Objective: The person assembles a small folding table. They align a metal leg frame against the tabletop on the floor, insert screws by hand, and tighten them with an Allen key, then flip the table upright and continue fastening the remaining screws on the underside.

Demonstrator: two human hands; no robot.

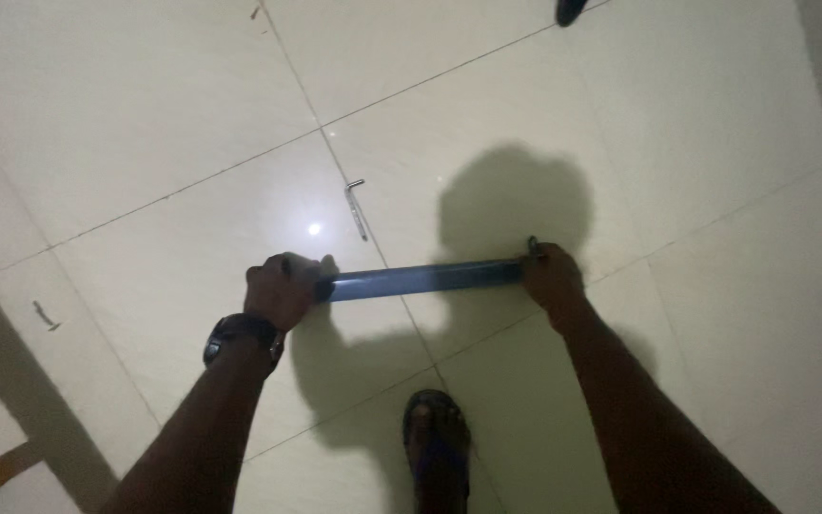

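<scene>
Two hands are in view, the left hand [283, 288] and the right hand [552, 279], and between them one long dark bar [425, 278]. One wristwatch [240, 335] sits on the left wrist. One bent metal key [356, 205] lies on the tiled floor [145, 143]. One small metal piece [46, 315] lies farther left. One sandalled foot [438, 443] shows below.
</scene>
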